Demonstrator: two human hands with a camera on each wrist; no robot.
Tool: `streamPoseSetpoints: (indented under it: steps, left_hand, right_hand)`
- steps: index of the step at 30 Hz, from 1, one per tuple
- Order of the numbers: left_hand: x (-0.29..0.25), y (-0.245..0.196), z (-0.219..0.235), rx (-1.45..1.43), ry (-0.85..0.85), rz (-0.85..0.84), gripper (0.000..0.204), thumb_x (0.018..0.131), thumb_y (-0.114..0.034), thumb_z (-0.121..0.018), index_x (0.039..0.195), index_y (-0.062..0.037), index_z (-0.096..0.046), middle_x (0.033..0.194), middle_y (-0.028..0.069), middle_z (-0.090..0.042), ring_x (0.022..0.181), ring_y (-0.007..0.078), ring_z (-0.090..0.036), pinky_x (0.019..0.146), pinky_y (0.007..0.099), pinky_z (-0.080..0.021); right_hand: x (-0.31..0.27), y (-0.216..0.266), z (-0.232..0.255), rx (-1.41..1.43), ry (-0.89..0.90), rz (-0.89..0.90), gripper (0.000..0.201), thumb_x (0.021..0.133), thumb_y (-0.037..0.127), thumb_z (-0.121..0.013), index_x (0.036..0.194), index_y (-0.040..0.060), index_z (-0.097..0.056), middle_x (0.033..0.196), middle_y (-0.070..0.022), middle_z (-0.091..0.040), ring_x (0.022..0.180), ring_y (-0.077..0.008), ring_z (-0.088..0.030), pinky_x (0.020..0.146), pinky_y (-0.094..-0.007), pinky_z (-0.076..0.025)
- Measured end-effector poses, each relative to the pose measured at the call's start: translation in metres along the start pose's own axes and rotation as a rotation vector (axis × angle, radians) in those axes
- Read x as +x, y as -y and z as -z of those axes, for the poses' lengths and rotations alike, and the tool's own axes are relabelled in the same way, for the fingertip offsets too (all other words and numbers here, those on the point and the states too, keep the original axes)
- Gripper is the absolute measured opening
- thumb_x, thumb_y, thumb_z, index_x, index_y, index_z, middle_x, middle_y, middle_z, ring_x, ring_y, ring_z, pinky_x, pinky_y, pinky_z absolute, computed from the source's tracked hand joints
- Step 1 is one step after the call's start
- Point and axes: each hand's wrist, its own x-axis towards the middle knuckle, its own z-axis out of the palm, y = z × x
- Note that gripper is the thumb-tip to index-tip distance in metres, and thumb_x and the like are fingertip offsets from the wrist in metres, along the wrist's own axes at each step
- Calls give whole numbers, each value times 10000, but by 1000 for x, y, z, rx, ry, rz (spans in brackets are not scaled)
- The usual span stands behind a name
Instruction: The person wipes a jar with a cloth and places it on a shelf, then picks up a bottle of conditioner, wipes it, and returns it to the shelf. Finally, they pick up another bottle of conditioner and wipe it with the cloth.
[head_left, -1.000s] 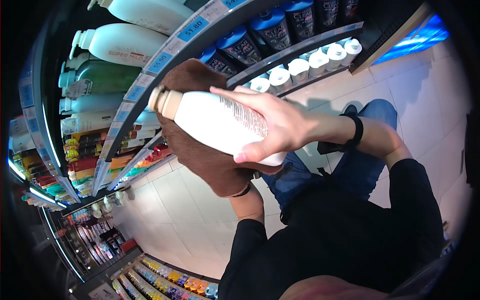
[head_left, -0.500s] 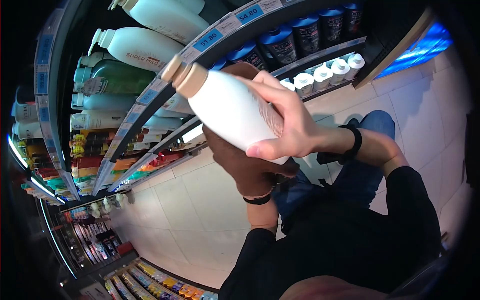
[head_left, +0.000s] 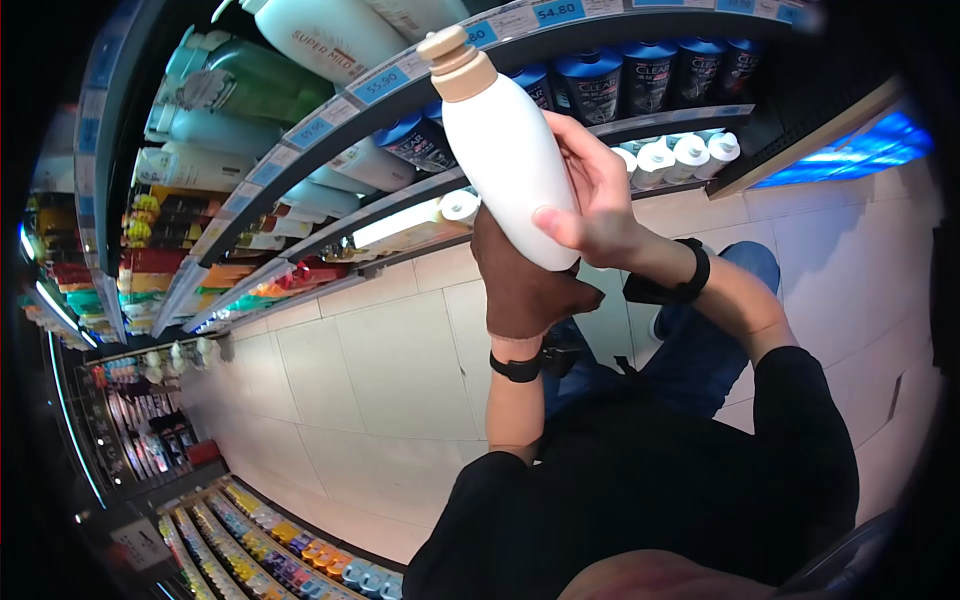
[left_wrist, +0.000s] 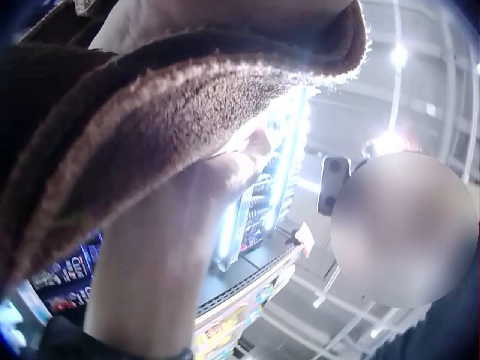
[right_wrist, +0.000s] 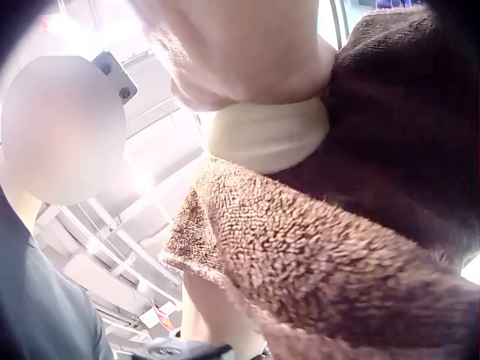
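My right hand (head_left: pixel 590 195) grips a white bottle (head_left: pixel 505 150) with a beige cap (head_left: pixel 455 60), holding it nearly upright in front of the shelves. A brown fluffy cloth (head_left: pixel 520 285) covers my left hand, which is raised under the bottle and holds the cloth against the bottle's base. The left fingers are hidden by the cloth; only the left wrist with a black band (head_left: pixel 517 367) shows. In the right wrist view the bottle's pale base (right_wrist: pixel 266 135) sits against the cloth (right_wrist: pixel 337 247). The cloth (left_wrist: pixel 150 120) fills most of the left wrist view.
Store shelves (head_left: pixel 420 70) with blue price tags curve across the top, holding large pump bottles (head_left: pixel 330 35), dark blue shampoo bottles (head_left: pixel 595 85) and small white-capped bottles (head_left: pixel 690 150). A pale tiled floor (head_left: pixel 380 370) lies below. Another low shelf of colourful goods (head_left: pixel 290 560) stands behind.
The right hand has swung the bottle from lying sideways to nearly upright and lifted it. The cloth-covered left hand has moved from behind the bottle to under its base.
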Motion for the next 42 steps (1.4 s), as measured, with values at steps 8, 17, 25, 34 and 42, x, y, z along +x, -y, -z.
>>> streamPoseSetpoints:
  steps: [8, 17, 25, 34, 42]
  left_hand:
    - [0, 36, -9, -159, -101, -130, 988, 316, -178, -936, 1253, -65, -641, 1118, 112, -727, 1006, 337, -722, 884, 418, -594]
    - [2, 44, -4, 63, -102, -193, 724, 354, -183, -897, 1061, -105, -757, 883, -12, -736, 860, 209, -734, 795, 359, -583]
    - [-3, 48, 21, 141, -97, 84, 609, 493, -33, -839, 1092, -70, -737, 903, 17, -770, 860, 145, -755, 796, 286, -611]
    - [-25, 68, -3, -18, -272, -97, 759, 634, -43, -930, 1296, 72, -577, 1109, 147, -709, 1022, 217, -701, 929, 382, -586]
    - [-35, 25, -24, -26, -290, -9, 792, 611, -160, -940, 1230, 28, -482, 1154, 148, -595, 1061, 233, -591, 974, 362, -485]
  right_hand:
    - [15, -3, 24, -439, 331, 212, 905, 846, 482, -735, 1529, -56, -482, 1289, -229, -669, 1162, -305, -645, 1021, -416, -512]
    - [43, 44, 65, -723, 644, -59, 707, 904, 430, -745, 1477, 35, -627, 1354, -165, -669, 1112, -247, -668, 1000, -370, -547]
    - [62, 167, 171, -920, 205, 168, 449, 1005, 109, -699, 1444, 25, -664, 1185, -96, -749, 1105, -170, -697, 1055, -320, -506]
    - [15, 319, 154, -1638, 350, -262, 587, 977, 479, -697, 1447, 127, -673, 1052, -113, -720, 1019, -196, -705, 920, -381, -623]
    - [68, 220, -11, -1463, 423, -227, 688, 975, 618, -719, 1311, 19, -686, 941, -103, -672, 770, -164, -658, 641, -309, -517]
